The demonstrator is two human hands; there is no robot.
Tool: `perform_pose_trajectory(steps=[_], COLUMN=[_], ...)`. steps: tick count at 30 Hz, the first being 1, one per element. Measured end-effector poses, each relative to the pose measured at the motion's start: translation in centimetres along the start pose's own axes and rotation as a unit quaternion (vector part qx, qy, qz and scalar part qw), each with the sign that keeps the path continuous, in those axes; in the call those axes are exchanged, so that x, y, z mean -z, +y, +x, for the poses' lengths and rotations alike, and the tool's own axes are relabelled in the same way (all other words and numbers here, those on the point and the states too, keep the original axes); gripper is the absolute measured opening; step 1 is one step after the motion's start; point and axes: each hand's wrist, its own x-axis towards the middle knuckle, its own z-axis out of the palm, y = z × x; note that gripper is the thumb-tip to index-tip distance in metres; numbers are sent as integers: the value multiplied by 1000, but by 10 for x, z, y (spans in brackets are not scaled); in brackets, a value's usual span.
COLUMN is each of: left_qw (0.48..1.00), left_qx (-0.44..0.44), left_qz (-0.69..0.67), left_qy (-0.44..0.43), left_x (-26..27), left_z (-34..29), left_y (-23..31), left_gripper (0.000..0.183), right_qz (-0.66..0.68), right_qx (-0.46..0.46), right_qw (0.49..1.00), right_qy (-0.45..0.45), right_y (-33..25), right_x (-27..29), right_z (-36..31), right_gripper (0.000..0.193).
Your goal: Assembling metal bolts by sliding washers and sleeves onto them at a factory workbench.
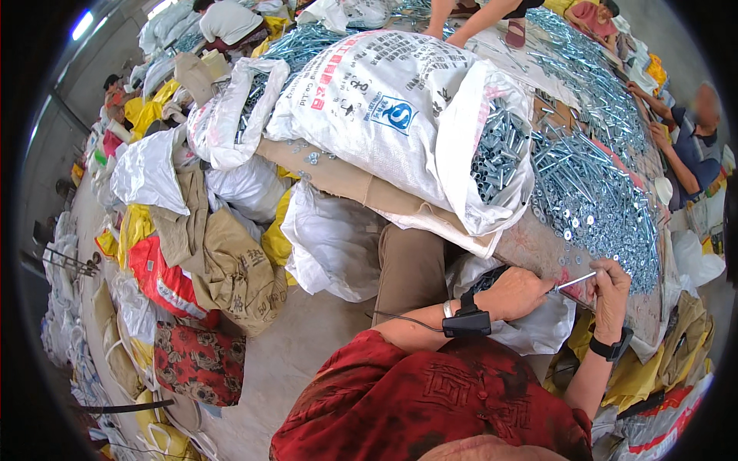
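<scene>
A thin silvery metal rod (576,281) stretches between my two hands at the near edge of the heaped table. My left hand (516,293) is closed at the rod's left end, its fingertips partly hidden. With thumb and fingers pinched, my right hand (613,296) grips the other end. Just beyond them lies a pile of loose metal washers and small fittings (596,219), with long bolts (576,165) mixed in behind. An open white woven sack (357,100) lies on its side to the left, with short metal sleeves (500,157) showing in its mouth.
A second white sack (231,115) of metal parts stands farther left. Empty-looking bags (238,269) and a flower-patterned cushion (200,363) crowd the left floor. Across the table, a person's arms (673,146) reach in from the right; another person's bare legs (477,19) are at the far edge.
</scene>
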Motion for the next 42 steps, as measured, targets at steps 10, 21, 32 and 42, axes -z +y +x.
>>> perform_pose_trajectory(steps=[10,21,32,42], left_qw=[981,945,962,993], left_qx=[27,91,88,-15], left_qz=[-184,-235,-233,-71], left_qy=[48,208,117,88], left_x=[-2,-3,5,-13], left_z=[2,5,1,7], left_y=[6,-6,0,15], left_gripper=[25,20,24,19], right_qz=[89,48,168,-334], right_qx=[-71,100,-32,63], right_qw=[992,992,983,940], right_qy=[-58,-67,65,35], right_y=[20,23,33,13], right_x=[-32,-79,-38,-25], right_z=[-34,-25,-26,-25], right_gripper=[17,62,50,29])
